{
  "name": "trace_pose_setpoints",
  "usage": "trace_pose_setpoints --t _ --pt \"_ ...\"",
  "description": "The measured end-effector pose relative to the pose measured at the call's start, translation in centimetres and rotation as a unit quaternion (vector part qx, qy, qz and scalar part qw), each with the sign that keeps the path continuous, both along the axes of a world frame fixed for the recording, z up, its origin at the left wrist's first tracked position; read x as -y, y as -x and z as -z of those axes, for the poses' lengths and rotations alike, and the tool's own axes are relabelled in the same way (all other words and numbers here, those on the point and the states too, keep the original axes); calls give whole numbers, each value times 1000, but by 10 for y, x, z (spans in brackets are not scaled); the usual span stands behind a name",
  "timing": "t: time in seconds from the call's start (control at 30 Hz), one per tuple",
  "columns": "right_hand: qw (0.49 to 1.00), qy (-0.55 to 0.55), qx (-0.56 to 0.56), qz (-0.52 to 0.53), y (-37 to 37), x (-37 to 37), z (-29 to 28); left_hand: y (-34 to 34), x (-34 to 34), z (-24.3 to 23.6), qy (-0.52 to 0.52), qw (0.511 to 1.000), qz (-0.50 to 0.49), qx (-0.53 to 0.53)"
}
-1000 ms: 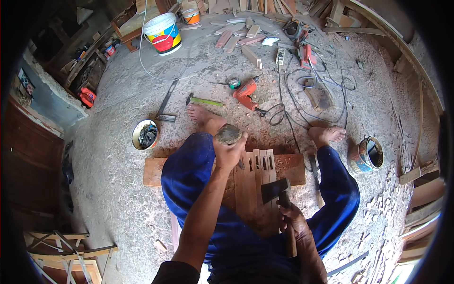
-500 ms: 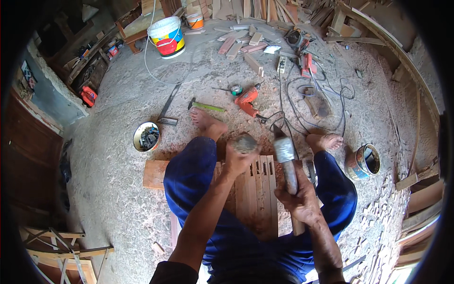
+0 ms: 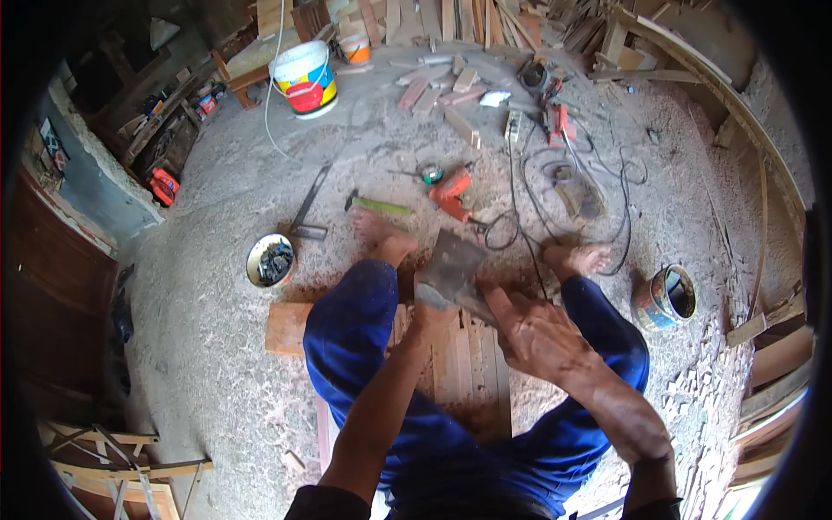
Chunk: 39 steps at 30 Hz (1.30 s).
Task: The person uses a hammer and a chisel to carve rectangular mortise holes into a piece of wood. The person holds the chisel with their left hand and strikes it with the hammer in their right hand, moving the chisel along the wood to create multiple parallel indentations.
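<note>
My left hand [image 3: 432,321] is closed round the upright handle of what looks like a chisel [image 3: 433,295]; its lower end is hidden by the hand. Lying over the handle's round grey top is the broad, dark flat blade of a hatchet-like tool [image 3: 457,260]. My right hand [image 3: 542,340] grips that hatchet by its handle, mostly covered by the fingers. Under both hands, between my knees, lie long wooden strips [image 3: 464,368] side by side. Dark slots cut in them are partly hidden now. A wooden block [image 3: 286,328] sticks out past my left knee.
Beyond my feet lie a green-handled hammer [image 3: 381,206], a metal square [image 3: 310,208], a red drill [image 3: 451,192] and looping cords [image 3: 626,199]. A tub of metal bits [image 3: 271,260] stands left, a paint can [image 3: 666,297] right. Farther off are a bucket [image 3: 303,74] and wood offcuts [image 3: 464,80].
The hatchet has swung left and down from beside the left hand onto the handle's top, its blade turning flat to view. My left hand has shifted slightly nearer to me.
</note>
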State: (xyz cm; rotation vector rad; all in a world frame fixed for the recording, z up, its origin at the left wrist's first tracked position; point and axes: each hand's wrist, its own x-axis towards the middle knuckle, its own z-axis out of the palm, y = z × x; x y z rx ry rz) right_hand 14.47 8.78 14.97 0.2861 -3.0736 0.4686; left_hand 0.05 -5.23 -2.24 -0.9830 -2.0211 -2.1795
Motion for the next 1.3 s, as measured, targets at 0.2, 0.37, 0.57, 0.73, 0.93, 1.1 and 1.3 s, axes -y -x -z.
trace_pose_setpoints --t 0.2,0.37,0.57,0.73,0.93,1.1,1.3 --pt "969 183 -164 21 -4 7 -65 -1 -4 1 -52 996 -74 14" --pt "932 191 -307 39 11 17 -81 -20 -10 -58 -79 988 -133 29" --pt "1000 22 0 7 10 -1 -1 -13 -5 -5 -243 937 38 249" --pt "965 251 38 72 -16 -12 26 -7 36 -6 -56 971 -124 197" --pt "776 570 49 264 -50 -21 98 -36 3 -100 69 980 -125 -138" --pt "592 743 15 312 -56 -43 116 6 -5 -68 -3 993 -115 -32" --pt "581 738 13 344 -67 -55 135 6 -13 -52 -18 994 -110 2"
